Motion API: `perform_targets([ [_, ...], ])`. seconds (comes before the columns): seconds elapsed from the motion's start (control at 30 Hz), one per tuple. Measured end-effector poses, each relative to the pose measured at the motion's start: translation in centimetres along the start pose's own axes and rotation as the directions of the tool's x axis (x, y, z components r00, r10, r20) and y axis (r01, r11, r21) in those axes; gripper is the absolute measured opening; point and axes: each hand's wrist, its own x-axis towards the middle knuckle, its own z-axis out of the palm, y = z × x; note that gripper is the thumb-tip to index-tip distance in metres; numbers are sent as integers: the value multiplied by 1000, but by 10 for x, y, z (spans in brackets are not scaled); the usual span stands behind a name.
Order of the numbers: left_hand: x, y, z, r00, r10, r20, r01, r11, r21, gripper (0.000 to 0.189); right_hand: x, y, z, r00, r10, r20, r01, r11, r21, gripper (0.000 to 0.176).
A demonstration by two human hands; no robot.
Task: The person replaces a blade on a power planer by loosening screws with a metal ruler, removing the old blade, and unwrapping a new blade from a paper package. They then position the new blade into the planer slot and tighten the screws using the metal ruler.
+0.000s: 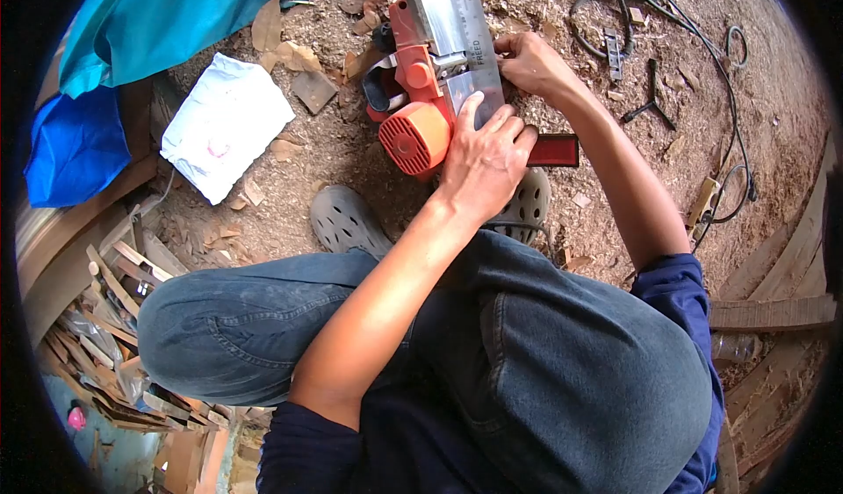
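Note:
An orange electric planer (415,138) lies with its metal sole (435,20) facing up. Along the sole runs a steel ruler (471,24) with printed lettering. My left hand (487,156) is closed over the near end of the planer, one fingertip pressing at the ruler's near end. On the planer's right side, my right hand (536,71) has its fingers bent together against the ruler's edge and the planer's side; what they pinch is hidden. A dark-framed red rectangular piece (555,150) sticks out beside my left hand.
Sawdust and dry leaves cover the ground. A white bag (226,125), teal cloth (167,20) and blue bag (77,150) lie left. Black cable (733,99) and a three-armed black tool (651,100) lie right. Wood scraps (110,353) are piled lower left. Grey clogs (347,217) stand near the planer.

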Motion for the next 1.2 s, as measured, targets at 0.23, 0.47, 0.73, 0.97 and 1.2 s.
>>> perform_targets([
  [0.23,-2,0,0,1000,-4,-3,4,1000,-19,48,-39,-9,-24,1000,-2,9,1,982,191,32],
  [0.47,7,5,-21,991,81,-109,-81,997,13,31,-110,21,-48,984,-118,136,83,966,243,44],
  [0.73,6,12,-39,979,114,-168,-101,992,81,45,-145,30,-42,995,-86,43,50,844,534,21],
  [0.97,10,-49,-82,865,-276,-418,306,952,5,51,-128,42,-62,967,-181,-180,164,981,-103,19],
  [1.2,13,-63,-86,847,-449,-286,383,887,-260,39,-107,57,-58,944,-284,-169,246,946,-213,20],
])
